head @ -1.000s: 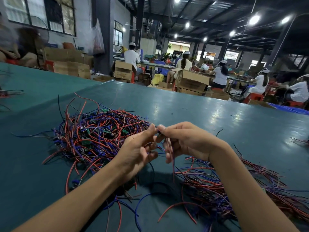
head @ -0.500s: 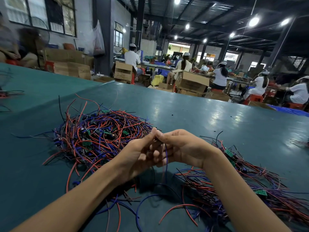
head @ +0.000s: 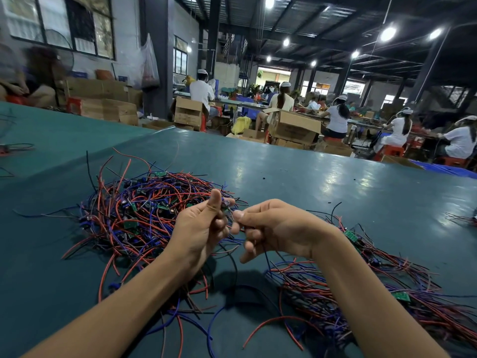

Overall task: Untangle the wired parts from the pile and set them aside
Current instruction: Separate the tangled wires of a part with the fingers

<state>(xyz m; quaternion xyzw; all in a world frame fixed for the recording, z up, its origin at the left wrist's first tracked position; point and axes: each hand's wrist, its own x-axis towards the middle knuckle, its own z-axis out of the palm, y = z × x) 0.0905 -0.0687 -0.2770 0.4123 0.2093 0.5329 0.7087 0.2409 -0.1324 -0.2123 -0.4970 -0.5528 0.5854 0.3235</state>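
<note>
A tangled pile (head: 139, 210) of red, blue and black wires with small green circuit boards lies on the teal table (head: 296, 182) at the left. A second, flatter heap of wired parts (head: 361, 285) lies at the right, under my right forearm. My left hand (head: 201, 228) is raised between the two heaps, thumb up, pinching a small wired part (head: 226, 205). Facing it a few centimetres away, my right hand (head: 273, 228) pinches thin dark wires that hang down from its curled fingers.
Loose red and blue wires (head: 196, 319) lie on the table near my forearms. More stray wires sit at the far left edge (head: 15, 148) and far right edge (head: 462, 218). Beyond the table, seated workers and cardboard boxes (head: 294, 127) fill the hall.
My hands, pressed together before, have drawn slightly apart. The left thumb now points up with the small part in its grip, and wires hang from the right hand.
</note>
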